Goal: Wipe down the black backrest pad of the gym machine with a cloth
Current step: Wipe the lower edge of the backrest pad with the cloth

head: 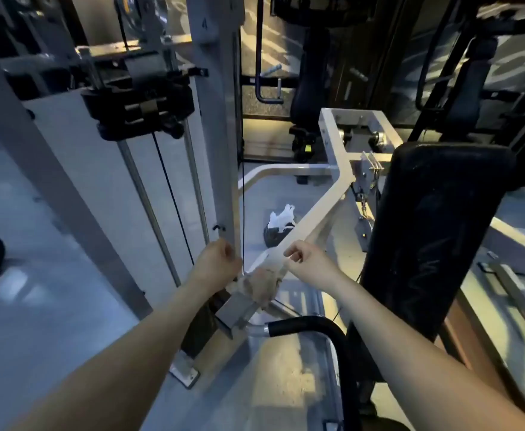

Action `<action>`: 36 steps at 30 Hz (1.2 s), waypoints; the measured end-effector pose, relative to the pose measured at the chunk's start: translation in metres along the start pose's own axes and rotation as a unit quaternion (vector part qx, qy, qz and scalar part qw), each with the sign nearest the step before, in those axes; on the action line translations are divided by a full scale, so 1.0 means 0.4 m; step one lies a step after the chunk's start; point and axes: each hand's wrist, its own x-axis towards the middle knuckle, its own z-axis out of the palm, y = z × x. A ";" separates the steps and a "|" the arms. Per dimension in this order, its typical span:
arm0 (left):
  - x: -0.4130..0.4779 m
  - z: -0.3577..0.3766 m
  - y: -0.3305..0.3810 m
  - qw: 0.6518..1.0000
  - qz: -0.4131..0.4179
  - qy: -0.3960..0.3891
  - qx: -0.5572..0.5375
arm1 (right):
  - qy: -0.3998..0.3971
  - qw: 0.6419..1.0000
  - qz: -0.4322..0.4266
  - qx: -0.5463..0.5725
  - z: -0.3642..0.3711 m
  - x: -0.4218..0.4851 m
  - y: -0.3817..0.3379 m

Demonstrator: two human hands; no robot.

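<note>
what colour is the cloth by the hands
The cloth is pale and whitish with faint tan mottling, seen in the head view.

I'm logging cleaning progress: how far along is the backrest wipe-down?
Nothing clearly done: the black padded backrest shows streaks and nothing touches it. In hand: the left hand and right hand hold a pale crumpled cloth, apart from the pad. Left: the whole wipe.
</note>
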 end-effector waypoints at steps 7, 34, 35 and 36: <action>0.005 0.129 -0.089 0.996 -0.065 -0.053 0.022 | -0.047 0.997 -0.044 -0.050 0.138 0.045 0.022; -0.423 0.429 0.356 0.967 0.023 -0.029 -0.252 | 0.039 0.977 -0.120 0.173 -0.218 -0.425 0.386; -0.459 0.479 0.378 0.959 -0.009 -0.035 -0.280 | 0.034 0.974 -0.109 0.193 -0.235 -0.461 0.429; -0.495 0.530 0.399 0.952 -0.029 -0.039 -0.303 | 0.034 0.971 -0.096 0.215 -0.247 -0.495 0.475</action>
